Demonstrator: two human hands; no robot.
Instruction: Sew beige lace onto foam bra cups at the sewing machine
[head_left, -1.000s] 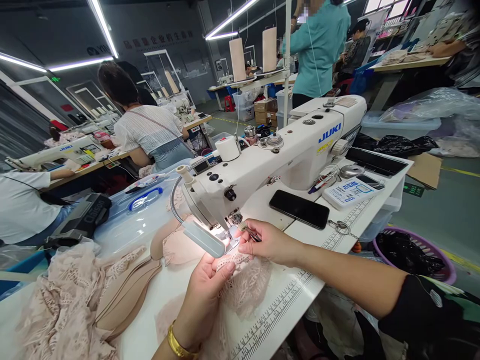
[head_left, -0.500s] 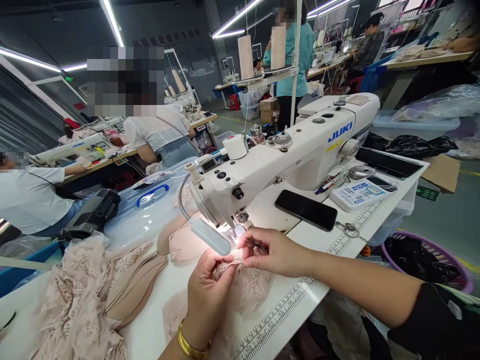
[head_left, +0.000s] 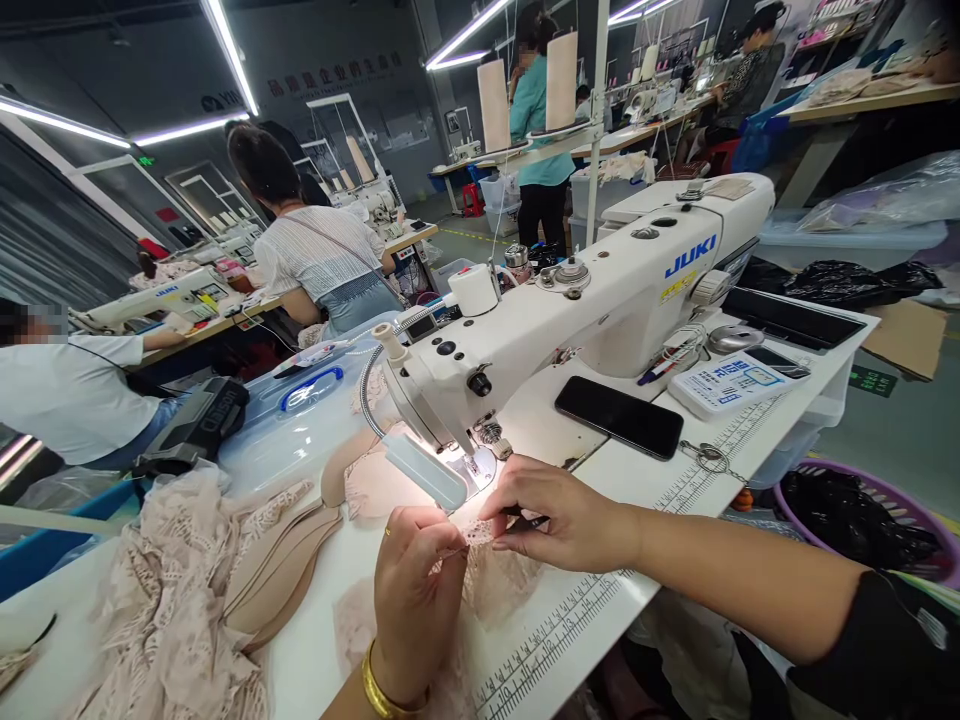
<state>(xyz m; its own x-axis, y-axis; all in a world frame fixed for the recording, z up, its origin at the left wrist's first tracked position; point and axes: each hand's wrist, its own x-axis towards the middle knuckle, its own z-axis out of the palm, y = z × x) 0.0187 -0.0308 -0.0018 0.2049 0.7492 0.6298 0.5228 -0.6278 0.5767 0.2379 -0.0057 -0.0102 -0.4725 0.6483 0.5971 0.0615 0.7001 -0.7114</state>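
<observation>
- White tabletop with a printed ruler along its near edge carries everything; behind it lies a dim sewing hall with strip lights and other people at their own machines.
- At far left, a heap of pale pink lace lies on the tabletop, and just right of it a stack of beige foam cups.
- Left hand, with a gold bangle at the wrist, has its grip closed: fingertips pinch the near edge of a small lace piece.
- That lace piece is blush pink, openwork and crumpled, lying flat on the tabletop between the two hands, just in front of the needle plate, brightly lit by the machine's lamp.
- Lamp, on a bendy neck, hangs just above the left hand.
- Right hand has its grip curled shut around a thin dark tool, its tip at the top edge of the lace; what kind of tool it is cannot be told.
- White sewing machine stands behind both hands, its needle end just beyond the fingers.
- Right of the hands, a black phone lies flat on the tabletop, then a white control panel.
- At far right, below the tabletop's edge, a purple basket holds black bags.
</observation>
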